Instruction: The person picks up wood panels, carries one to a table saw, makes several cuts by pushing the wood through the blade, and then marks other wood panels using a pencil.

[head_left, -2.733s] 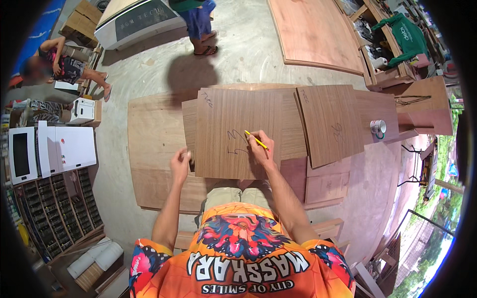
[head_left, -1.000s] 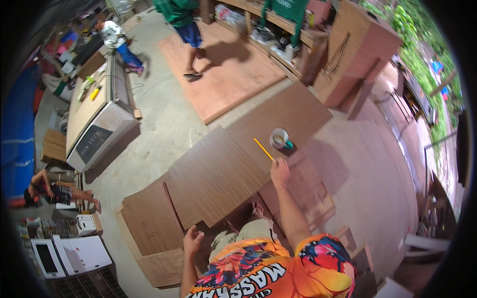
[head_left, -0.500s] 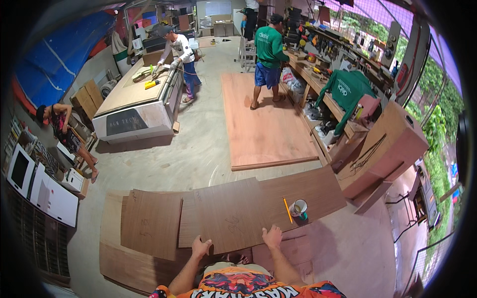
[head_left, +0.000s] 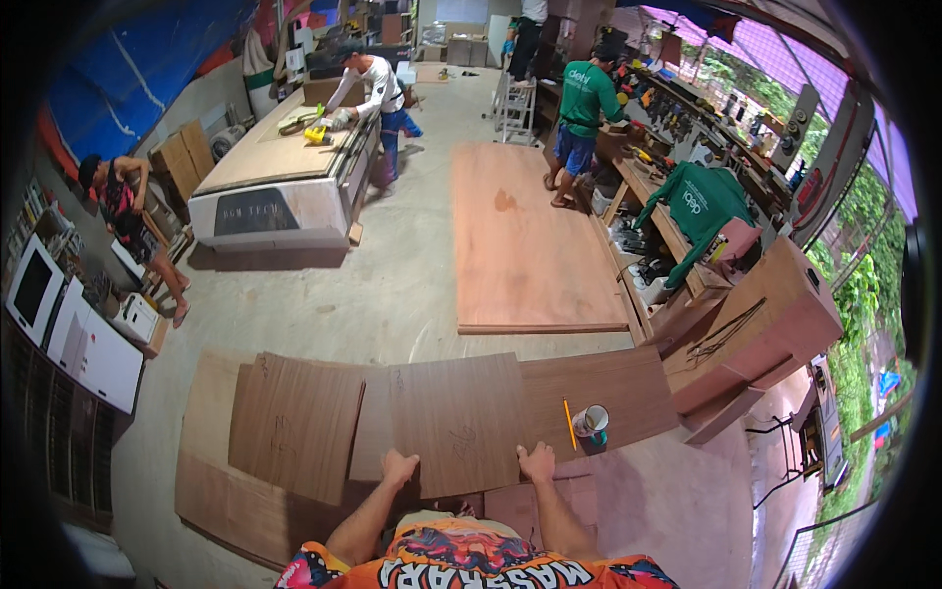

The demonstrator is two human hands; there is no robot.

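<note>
A brown wood-grain panel (head_left: 461, 407) with handwritten marks lies in front of me on other panels. My left hand (head_left: 399, 468) is closed at its near left corner, and my right hand (head_left: 536, 461) grips its near right corner. Along its left side shows a strip of another brown panel (head_left: 371, 437). Further left rests a similar marked panel (head_left: 294, 417). To the right, a yellow pencil (head_left: 569, 424) and a white-and-green mug (head_left: 591, 422) sit on a darker brown board (head_left: 633, 383).
Larger sheets (head_left: 226, 491) lie under the panels at left. Beyond, a reddish plywood stack (head_left: 530, 255) lies on the floor beside a tool-filled workbench (head_left: 638, 177). A wooden cabinet (head_left: 760, 324) stands at right. Co-workers stand at a white-sided table (head_left: 275, 221), the bench, a ladder and the left wall.
The marked panel under my hands has shifted slightly right, baring more of the panel at its left. My left hand has moved a little forward. The person in green has moved right along the bench.
</note>
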